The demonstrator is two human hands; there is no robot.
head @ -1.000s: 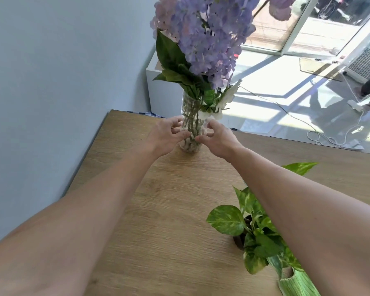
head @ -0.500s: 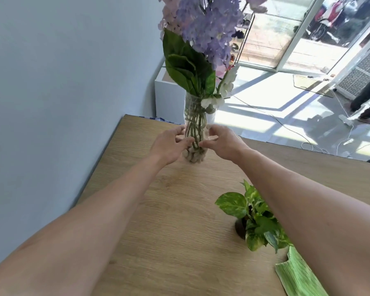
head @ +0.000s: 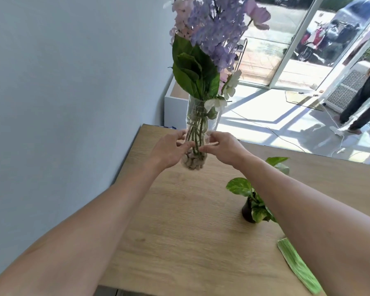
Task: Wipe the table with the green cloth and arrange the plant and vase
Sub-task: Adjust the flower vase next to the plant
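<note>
A clear glass vase [head: 194,161] with pebbles, green stems and purple flowers stands on the wooden table [head: 179,231] near its far left corner. My left hand [head: 169,151] and my right hand [head: 221,149] hold its lower part from either side, with the fingertips nearly meeting in front of the glass. A small potted plant [head: 252,207] in a dark pot stands to the right, partly behind my right forearm. The folded green cloth [head: 297,268] lies at the near right edge, partly covered by that arm.
A pale blue wall [head: 62,103] runs along the table's left side. Behind the table stand a white cabinet [head: 175,110] and glass doors; a cable [head: 276,131] crosses the sunlit floor. A person [head: 365,97] stands at the far right.
The view has tilted up and back, so more of the flowers and the cloth shows. Both hands stay on the vase, which stands in the same far left spot.
</note>
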